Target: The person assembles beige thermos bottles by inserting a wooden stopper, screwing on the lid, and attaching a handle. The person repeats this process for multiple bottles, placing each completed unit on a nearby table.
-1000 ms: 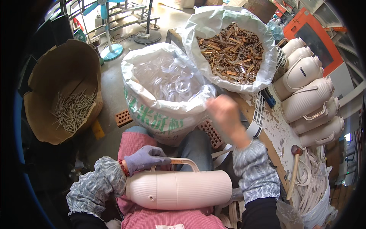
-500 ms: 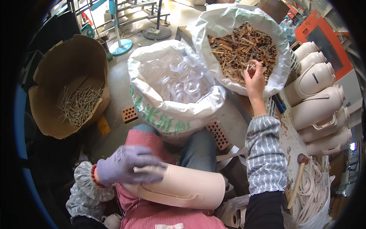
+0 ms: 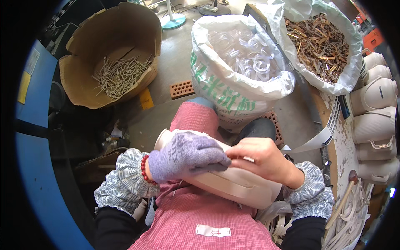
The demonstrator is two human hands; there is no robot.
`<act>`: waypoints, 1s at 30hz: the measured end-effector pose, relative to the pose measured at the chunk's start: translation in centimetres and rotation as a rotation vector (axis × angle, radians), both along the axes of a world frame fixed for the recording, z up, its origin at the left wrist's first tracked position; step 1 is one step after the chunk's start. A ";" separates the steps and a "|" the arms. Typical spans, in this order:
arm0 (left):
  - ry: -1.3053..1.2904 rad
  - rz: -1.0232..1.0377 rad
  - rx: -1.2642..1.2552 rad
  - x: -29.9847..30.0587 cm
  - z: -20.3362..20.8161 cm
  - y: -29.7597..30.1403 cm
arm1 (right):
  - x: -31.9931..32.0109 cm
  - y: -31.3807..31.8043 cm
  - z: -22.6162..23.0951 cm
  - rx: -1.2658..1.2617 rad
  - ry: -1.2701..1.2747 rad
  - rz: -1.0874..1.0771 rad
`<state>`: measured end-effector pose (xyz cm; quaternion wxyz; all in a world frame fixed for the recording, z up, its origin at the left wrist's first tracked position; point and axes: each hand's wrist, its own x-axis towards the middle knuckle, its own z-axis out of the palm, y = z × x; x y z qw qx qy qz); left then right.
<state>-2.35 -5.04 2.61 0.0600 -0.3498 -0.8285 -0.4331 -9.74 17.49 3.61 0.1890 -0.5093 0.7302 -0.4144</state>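
Note:
A cream-coloured vacuum jug body (image 3: 237,183) with a side handle lies across my lap, tilted. My left hand (image 3: 189,155), in a light purple knit glove, rests over its upper side with the fingers pressed together. My bare right hand (image 3: 262,157) meets the gloved fingertips above the jug, its thumb and fingers pinched. Something small may be between the two sets of fingertips, but I cannot make out what. A small white bit shows at the right fingers. Both hands hide the middle of the jug.
Ahead stands a white sack (image 3: 250,91) of clear plastic rings. Right of it, another sack (image 3: 352,79) holds small brown pieces. A cardboard box (image 3: 77,79) with thin sticks is at left. Several jugs (image 3: 373,127) line the right, near a mallet (image 3: 343,198) and pale strips (image 3: 352,216).
My right hand has come back from the sack of brown pieces to the jug. My left hand has moved right along it to meet the right. The view has shifted.

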 end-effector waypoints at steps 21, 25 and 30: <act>0.017 0.136 -0.097 9.1 -3.2 -1.2 | 4.2 -1.1 -0.8 0.150 -0.344 0.247; 0.133 0.179 -0.163 6.5 -1.5 -0.6 | 5.9 0.2 -1.1 0.029 0.291 0.037; 0.122 0.111 -0.150 0.8 -0.2 2.9 | 5.2 5.8 -1.2 0.038 0.391 -0.243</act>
